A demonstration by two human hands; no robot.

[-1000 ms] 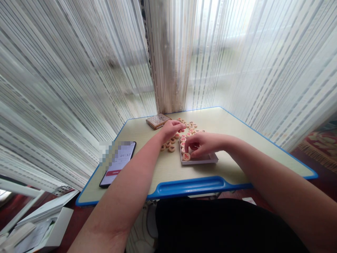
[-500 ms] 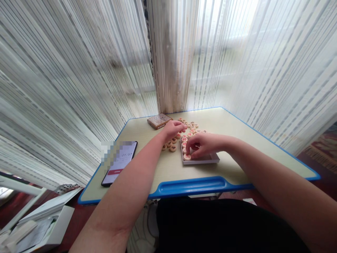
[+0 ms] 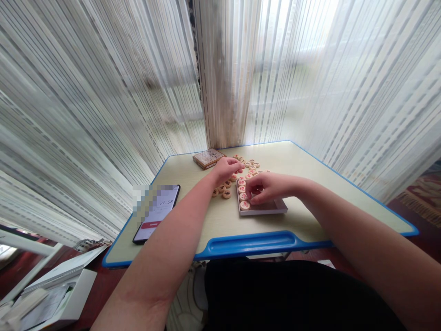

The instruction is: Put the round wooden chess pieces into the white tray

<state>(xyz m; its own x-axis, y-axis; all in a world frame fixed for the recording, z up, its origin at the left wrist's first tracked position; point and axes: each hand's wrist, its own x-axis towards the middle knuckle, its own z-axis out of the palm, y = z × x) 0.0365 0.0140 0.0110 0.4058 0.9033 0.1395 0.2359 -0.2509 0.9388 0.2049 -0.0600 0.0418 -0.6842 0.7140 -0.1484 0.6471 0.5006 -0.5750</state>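
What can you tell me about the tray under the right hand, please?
The shallow, open tray has low, pale walls, perhaps cardboard, and a dull floor. It lies flat on the table. Xiangqi pieces with red characters line its left wall inside. The right hand is over it; whether it touches the tray cannot be told.

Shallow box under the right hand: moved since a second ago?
No. Against the blue trough, the shallow box keeps its place; both drift slightly right in frame together, suggesting camera motion.
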